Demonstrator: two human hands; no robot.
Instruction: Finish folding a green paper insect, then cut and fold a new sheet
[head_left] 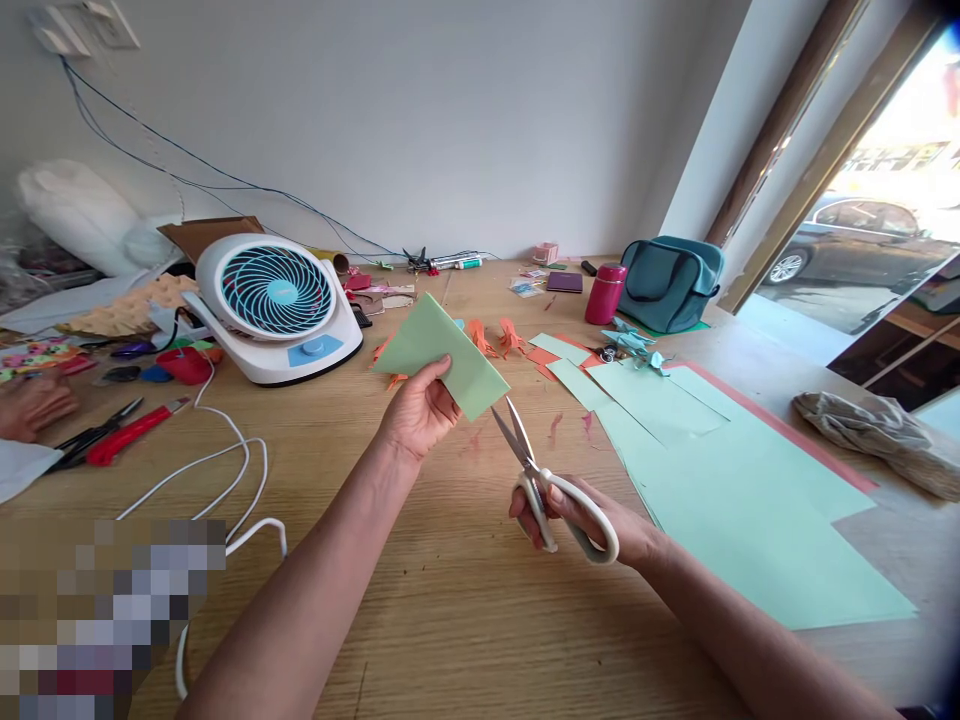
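My left hand (420, 412) is closed on a folded light-green sheet of paper (442, 355), held up above the wooden table (420, 600). My right hand (592, 520) grips white-handled scissors (544, 490), fingers through the loops. The blades are parted and point up toward the paper's lower right edge, just short of it. Large light-green sheets (735, 480) lie flat on the table to the right of my right hand, over a red sheet.
A white desk fan (277, 305) with its white cable (225, 470) stands at the left. Red-handled pliers (127, 435) and another person's hand (34, 405) are at far left. Orange paper figures (495, 338), a pink bottle (604, 293), a teal bag (670, 283) and a grey cloth (877, 435) lie farther off.
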